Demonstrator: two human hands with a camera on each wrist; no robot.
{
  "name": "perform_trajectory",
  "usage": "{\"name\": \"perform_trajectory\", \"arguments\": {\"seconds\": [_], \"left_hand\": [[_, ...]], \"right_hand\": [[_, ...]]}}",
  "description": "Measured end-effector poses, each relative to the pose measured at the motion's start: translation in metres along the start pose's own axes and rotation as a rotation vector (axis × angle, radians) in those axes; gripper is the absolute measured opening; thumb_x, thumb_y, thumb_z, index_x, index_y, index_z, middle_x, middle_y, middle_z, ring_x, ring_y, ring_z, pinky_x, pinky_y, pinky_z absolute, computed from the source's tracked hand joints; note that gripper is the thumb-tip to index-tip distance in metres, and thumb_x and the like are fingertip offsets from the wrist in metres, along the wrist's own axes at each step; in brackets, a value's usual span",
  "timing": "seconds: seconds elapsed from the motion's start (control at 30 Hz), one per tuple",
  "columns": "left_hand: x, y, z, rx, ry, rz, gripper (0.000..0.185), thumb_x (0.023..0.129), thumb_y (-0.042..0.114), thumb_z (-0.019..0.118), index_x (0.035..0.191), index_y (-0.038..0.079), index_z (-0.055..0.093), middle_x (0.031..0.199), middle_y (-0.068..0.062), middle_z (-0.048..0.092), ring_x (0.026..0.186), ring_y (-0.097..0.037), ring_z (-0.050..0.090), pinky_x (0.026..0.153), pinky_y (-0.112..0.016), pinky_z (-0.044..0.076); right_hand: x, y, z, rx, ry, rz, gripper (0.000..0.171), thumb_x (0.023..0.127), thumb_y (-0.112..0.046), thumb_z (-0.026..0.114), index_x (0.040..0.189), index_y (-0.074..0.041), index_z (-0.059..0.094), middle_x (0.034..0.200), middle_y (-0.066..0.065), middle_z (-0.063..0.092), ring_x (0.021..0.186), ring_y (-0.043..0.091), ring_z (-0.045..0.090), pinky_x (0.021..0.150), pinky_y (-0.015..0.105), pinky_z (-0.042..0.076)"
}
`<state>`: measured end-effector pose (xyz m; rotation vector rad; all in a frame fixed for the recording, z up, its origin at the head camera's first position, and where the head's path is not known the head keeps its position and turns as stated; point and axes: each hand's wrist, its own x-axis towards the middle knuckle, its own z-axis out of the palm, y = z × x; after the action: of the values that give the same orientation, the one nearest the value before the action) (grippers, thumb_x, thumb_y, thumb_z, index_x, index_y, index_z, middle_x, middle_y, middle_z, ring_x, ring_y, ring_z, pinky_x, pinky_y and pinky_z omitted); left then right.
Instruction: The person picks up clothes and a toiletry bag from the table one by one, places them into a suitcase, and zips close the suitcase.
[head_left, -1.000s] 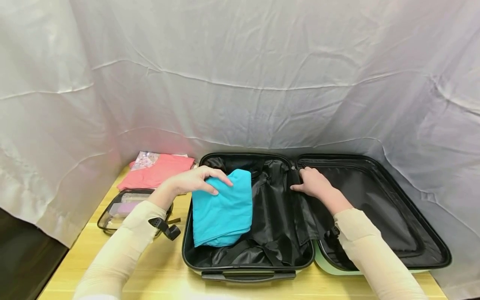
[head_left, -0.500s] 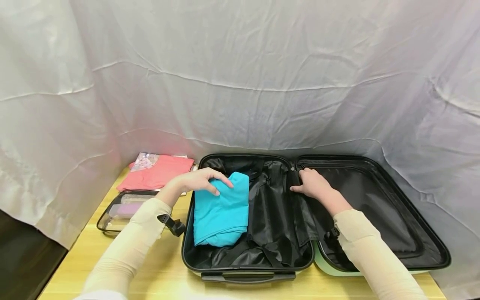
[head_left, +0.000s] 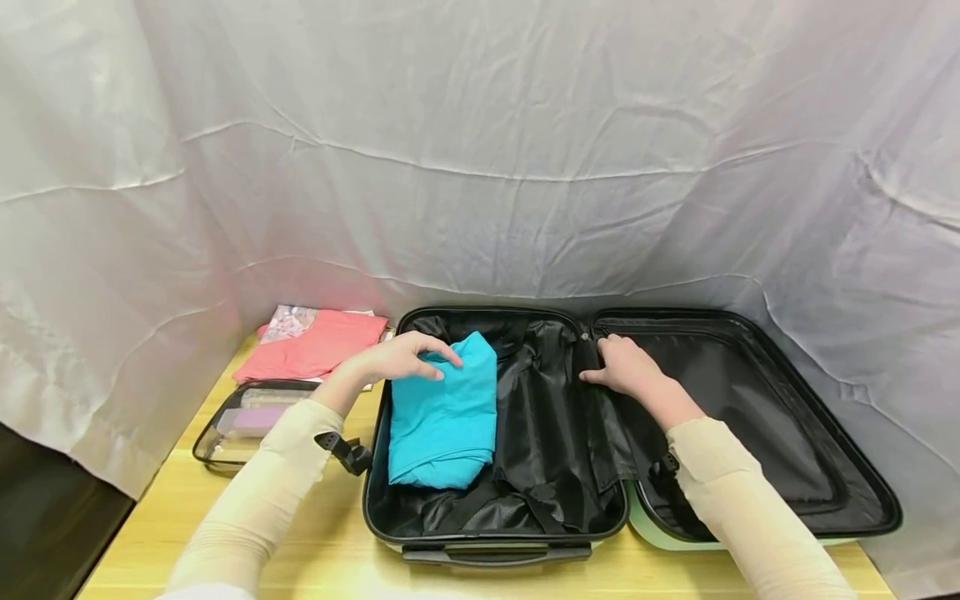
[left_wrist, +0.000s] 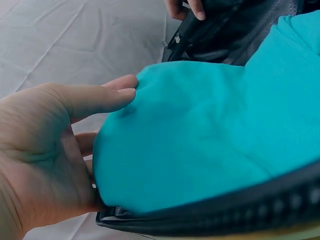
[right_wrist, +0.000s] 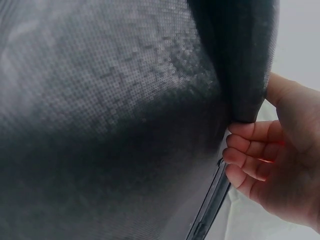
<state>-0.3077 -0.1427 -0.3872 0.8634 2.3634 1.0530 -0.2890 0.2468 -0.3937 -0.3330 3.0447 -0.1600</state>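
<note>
No writing shows on the turquoise garment (head_left: 444, 417).

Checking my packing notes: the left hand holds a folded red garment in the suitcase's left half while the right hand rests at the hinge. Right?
Not quite. The garment under the left hand is teal, as the head view shows; the red one lies outside on the table. The rest stands: suitcase, left half, right hand at the hinge.

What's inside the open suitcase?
A folded turquoise cloth lies in the suitcase's left half on black lining, with the left hand on it. Whatever lies under the cloth is hidden.
</note>
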Motion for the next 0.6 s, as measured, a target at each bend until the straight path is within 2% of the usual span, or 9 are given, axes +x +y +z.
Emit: {"name": "perform_trajectory", "arguments": {"seconds": [0.17, 0.43, 0.6], "left_hand": [[-0.0016, 0.0011, -0.0004, 0.005, 0.041, -0.024, 0.034, 0.092, 0.016, 0.067, 0.125, 0.024, 0.066, 0.139, -0.001, 0.057, 0.134, -0.024, 0.046, 0.108, -0.047, 0.042], [-0.0061, 0.0073, -0.0010, 0.221, 0.054, 0.077, 0.046, 0.090, 0.021, 0.069, 0.134, 0.014, 0.059, 0.140, -0.009, 0.055, 0.133, -0.031, 0.047, 0.110, -0.050, 0.039], [-0.0062, 0.0095, 0.0013, 0.260, 0.040, 0.078, 0.051, 0.089, 0.022, 0.070, 0.137, 0.013, 0.056, 0.144, -0.011, 0.051, 0.137, -0.032, 0.043, 0.112, -0.051, 0.037]], "right_hand": [[-0.0002, -0.0011, -0.0007, 0.010, 0.001, 0.001, 0.053, 0.086, -0.041, 0.070, 0.109, 0.006, 0.059, 0.106, 0.025, 0.058, 0.096, 0.039, 0.059, 0.074, 0.050, 0.050], [-0.0016, -0.0010, -0.0003, 0.015, -0.002, 0.008, 0.054, 0.087, -0.041, 0.070, 0.110, 0.006, 0.059, 0.108, 0.026, 0.057, 0.097, 0.040, 0.058, 0.074, 0.050, 0.050], [-0.0020, -0.0007, 0.0000, 0.017, 0.001, 0.015, 0.054, 0.086, -0.041, 0.070, 0.109, 0.006, 0.060, 0.107, 0.025, 0.057, 0.095, 0.039, 0.058, 0.072, 0.049, 0.050]]}}
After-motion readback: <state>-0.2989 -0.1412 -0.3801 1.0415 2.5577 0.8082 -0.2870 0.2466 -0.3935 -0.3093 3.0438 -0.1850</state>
